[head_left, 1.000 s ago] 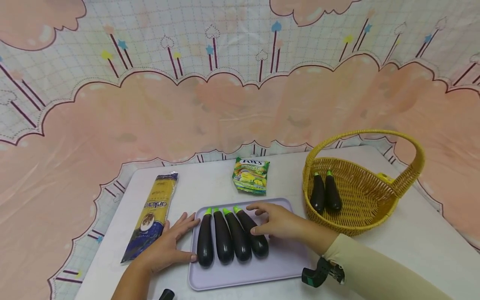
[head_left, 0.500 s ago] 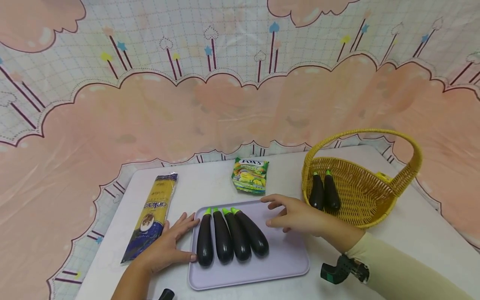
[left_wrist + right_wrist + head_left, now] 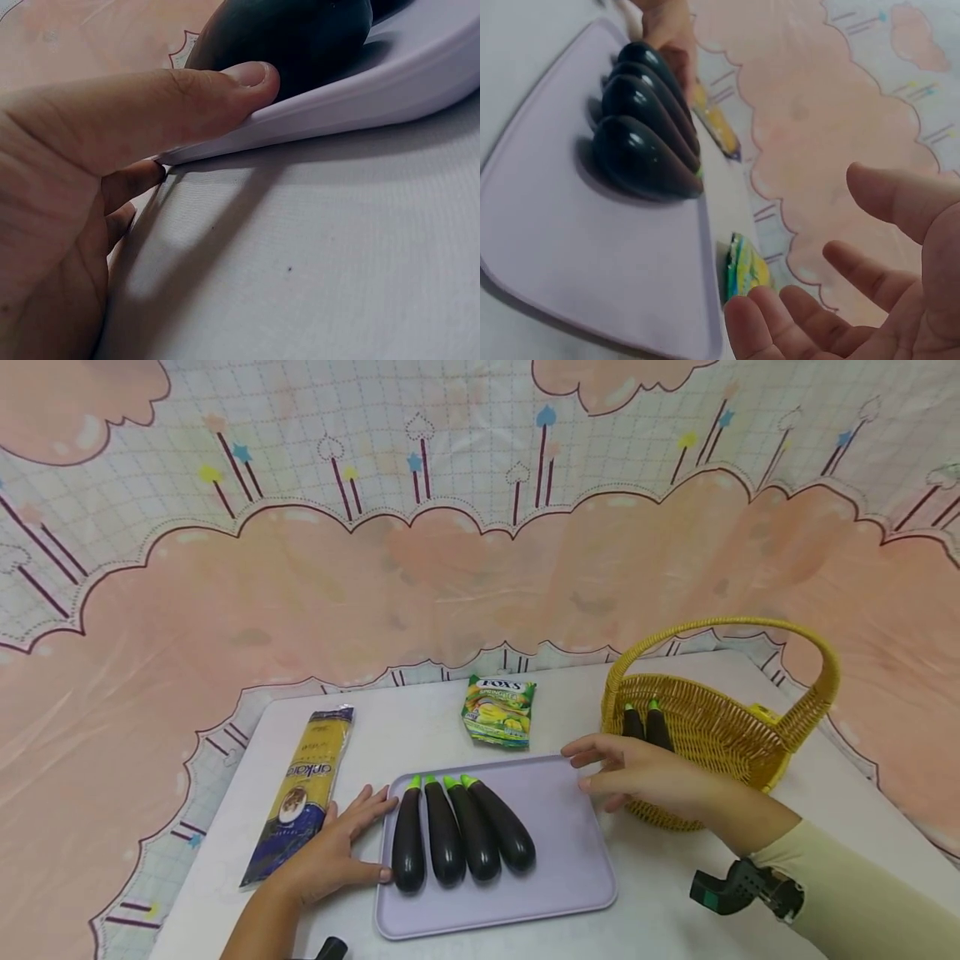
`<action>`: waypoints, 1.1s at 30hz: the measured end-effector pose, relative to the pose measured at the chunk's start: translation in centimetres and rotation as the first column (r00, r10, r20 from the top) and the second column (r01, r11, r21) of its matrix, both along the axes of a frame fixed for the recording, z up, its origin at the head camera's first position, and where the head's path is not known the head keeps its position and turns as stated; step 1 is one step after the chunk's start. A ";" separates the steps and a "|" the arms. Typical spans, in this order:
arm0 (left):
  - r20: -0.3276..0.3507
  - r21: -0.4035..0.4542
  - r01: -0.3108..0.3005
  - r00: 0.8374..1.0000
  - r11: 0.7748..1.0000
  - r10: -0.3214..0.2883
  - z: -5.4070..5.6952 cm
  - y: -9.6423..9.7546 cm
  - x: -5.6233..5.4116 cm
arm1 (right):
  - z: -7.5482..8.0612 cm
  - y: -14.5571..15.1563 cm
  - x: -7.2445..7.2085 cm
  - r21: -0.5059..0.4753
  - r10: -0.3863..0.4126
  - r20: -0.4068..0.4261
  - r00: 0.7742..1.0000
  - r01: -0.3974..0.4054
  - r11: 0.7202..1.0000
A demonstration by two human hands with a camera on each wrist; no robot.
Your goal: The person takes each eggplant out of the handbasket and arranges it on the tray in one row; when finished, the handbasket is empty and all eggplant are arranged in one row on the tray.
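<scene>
Several dark eggplants [image 3: 447,835] with green stem ends lie side by side on the left half of a lilac tray [image 3: 562,860]. My left hand [image 3: 335,852] rests at the tray's left edge; in the left wrist view its thumb [image 3: 217,94] touches the rim beside the nearest eggplant. Over the tray's back right corner, in front of the basket, my right hand [image 3: 637,777] hovers with loosely bent fingers and holds nothing. Behind it, two more eggplants [image 3: 657,727] stand in the yellow wicker basket [image 3: 720,718], their lower parts hidden by the hand.
A green Fox's candy bag [image 3: 498,712] lies behind the tray. Left of the tray is a long yellow and blue Ankara packet [image 3: 300,793], close to my left hand. The basket's tall handle [image 3: 750,625] arches above it at the right.
My right hand has moved away from the rightmost eggplant on the tray, rightward toward the basket, with nothing in it. The left hand has stayed at the tray edge.
</scene>
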State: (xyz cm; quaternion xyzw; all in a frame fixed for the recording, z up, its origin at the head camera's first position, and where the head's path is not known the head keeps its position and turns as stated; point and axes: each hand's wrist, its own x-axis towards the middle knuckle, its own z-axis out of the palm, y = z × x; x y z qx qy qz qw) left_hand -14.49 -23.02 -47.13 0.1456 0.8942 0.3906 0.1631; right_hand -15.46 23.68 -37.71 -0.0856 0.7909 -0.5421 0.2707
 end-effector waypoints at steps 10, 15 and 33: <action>-0.001 0.003 -0.001 1.000 1.000 0.001 -0.2 -0.1 0.0 | 1.1 4.3 -0.2 -0.054 0.055 -0.053 0.997 -0.058 0.997; 0.006 0.002 -0.008 1.000 1.000 0.008 -0.1 -0.1 0.0 | 1.3 6.6 -0.8 -0.071 0.072 -0.078 0.994 -0.078 0.994; 0.000 0.007 -0.006 1.000 1.000 0.006 -0.2 0.0 0.0 | 0.6 12.7 -4.0 0.023 0.047 -0.109 0.993 -0.045 0.999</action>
